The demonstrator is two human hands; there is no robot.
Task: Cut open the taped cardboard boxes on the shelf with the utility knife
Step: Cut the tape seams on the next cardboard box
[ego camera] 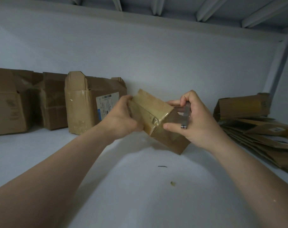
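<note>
My left hand point(122, 119) grips one end of the taped box point(153, 111), tilted over the shelf point(140, 195). My right hand point(197, 122) curls round the knife point(185, 116), thumb on the box.

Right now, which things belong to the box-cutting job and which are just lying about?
In use: taped box, gripped by left hand, steadied by right hand; utility knife in the right hand.
Lying about: opened boxes, flattened cardboard, small scraps.

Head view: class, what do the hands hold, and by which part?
The left hand grips the taped box by its left end; right hand holds the utility knife by its handle.
</note>
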